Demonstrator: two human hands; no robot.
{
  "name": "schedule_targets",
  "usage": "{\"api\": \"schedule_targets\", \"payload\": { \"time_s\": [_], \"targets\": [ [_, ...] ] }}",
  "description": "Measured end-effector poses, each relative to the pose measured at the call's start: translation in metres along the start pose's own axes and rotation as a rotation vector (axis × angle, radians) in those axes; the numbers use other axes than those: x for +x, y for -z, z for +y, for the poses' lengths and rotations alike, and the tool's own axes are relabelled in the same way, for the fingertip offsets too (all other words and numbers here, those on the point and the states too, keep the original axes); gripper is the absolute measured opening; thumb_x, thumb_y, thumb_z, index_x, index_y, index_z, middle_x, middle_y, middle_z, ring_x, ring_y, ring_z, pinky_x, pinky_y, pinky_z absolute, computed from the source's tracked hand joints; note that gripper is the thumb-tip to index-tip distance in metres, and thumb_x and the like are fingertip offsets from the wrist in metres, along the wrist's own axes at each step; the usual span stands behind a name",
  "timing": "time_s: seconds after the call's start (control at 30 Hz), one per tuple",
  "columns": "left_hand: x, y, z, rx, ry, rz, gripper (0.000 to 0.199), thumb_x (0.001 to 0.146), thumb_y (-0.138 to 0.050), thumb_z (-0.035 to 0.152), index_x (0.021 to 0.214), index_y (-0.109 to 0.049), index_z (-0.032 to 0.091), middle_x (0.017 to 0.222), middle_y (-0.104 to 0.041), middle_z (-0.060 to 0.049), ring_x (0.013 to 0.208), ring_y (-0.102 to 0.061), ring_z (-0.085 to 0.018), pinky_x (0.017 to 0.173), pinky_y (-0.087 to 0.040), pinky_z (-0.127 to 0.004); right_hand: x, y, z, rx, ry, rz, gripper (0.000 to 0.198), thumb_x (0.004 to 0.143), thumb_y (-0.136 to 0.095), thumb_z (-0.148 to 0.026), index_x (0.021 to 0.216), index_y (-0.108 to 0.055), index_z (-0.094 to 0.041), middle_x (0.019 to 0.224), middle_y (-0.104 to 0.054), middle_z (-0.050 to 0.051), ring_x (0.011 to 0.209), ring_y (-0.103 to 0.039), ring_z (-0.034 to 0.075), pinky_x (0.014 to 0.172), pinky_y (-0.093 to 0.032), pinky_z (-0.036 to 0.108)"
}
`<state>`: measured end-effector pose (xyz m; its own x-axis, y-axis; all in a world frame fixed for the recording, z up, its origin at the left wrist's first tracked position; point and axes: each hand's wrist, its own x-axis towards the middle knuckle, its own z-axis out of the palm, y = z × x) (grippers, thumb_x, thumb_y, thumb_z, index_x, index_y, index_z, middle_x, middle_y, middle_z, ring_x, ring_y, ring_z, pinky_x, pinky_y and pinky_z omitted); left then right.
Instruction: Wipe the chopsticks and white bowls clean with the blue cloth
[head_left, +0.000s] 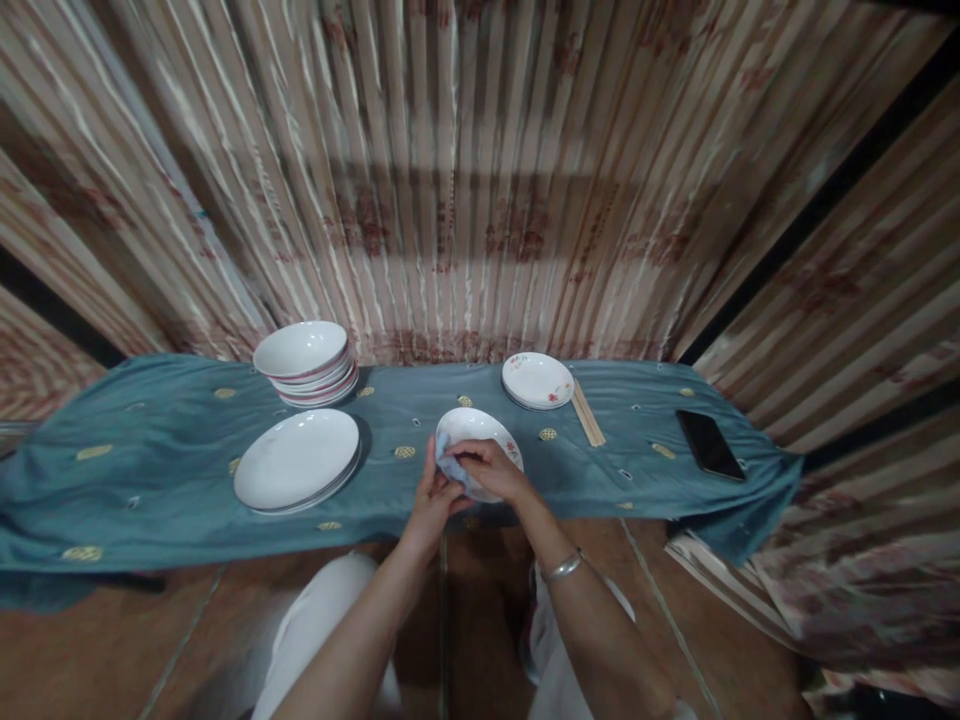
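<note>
A white plate (pixel 472 424) with a red flower print is in front of me near the table's front edge. My left hand (pixel 433 497) grips its left rim, thumb up along the side. A pale blue cloth (pixel 451 468) lies against the plate's inner left side, pinched in the fingers of my right hand (pixel 489 468). That hand reaches over the plate and covers part of its lower half. I cannot tell whether the plate's underside touches the table.
Stacked bowls (pixel 301 350) and large white plates (pixel 298 460) stand at left. Small flowered plates (pixel 537 380) sit behind on the right, beside wooden chopsticks (pixel 588 414). A black phone (pixel 709 444) lies farther right on the blue tablecloth (pixel 180 460). A curtain (pixel 465 200) hangs behind.
</note>
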<state>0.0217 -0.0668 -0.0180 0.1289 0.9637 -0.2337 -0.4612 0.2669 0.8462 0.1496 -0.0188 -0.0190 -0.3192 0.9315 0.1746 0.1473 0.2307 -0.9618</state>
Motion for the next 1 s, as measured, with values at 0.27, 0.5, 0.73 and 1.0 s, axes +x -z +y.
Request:
{"api": "schedule_targets", "payload": {
  "time_s": [0.27,0.5,0.73,1.0],
  "targets": [
    [0.001,0.004,0.004,0.022,0.015,-0.025,0.103,0.063,-0.071,0.021,0.149,-0.014,0.030,0.097,-0.068,-0.004,0.072,-0.062,-0.015,0.066,-0.056,-0.032,-0.016,0.029,0.005,-0.376,-0.204,-0.224,0.023,0.072,-0.052,-0.016,0.077,-0.074,-0.015,0.065,-0.068,0.000,0.061,-0.057,0.013,0.059,-0.042,0.022],
    [0.001,0.000,0.005,0.127,-0.004,-0.032,0.100,0.066,-0.070,0.023,0.148,-0.015,0.032,0.117,-0.063,-0.007,0.085,-0.062,-0.018,0.067,-0.055,-0.031,-0.027,0.043,0.004,-0.771,-0.248,-0.057,0.025,0.079,-0.049,-0.015,0.081,-0.074,-0.016,0.084,-0.073,0.007,0.082,-0.065,0.019,0.078,-0.044,0.026],
    [0.000,-0.003,0.006,0.160,-0.012,-0.058,0.100,0.066,-0.070,0.024,0.149,-0.014,0.031,0.120,-0.061,-0.007,0.087,-0.061,-0.018,0.071,-0.056,-0.032,-0.014,0.043,0.022,-0.692,-0.210,0.139,0.036,0.081,-0.047,-0.014,0.111,-0.066,-0.020,0.115,-0.067,0.007,0.108,-0.060,0.019,0.098,-0.042,0.031],
    [0.001,-0.001,0.004,0.155,-0.017,-0.079,0.098,0.069,-0.068,0.025,0.149,-0.012,0.030,0.123,-0.060,-0.008,0.088,-0.062,-0.017,0.071,-0.055,-0.030,-0.006,0.012,0.028,-0.281,0.118,0.091,0.037,0.079,-0.051,-0.015,0.112,-0.066,-0.022,0.129,-0.056,0.007,0.121,-0.051,0.020,0.105,-0.036,0.037]
  ]
}}
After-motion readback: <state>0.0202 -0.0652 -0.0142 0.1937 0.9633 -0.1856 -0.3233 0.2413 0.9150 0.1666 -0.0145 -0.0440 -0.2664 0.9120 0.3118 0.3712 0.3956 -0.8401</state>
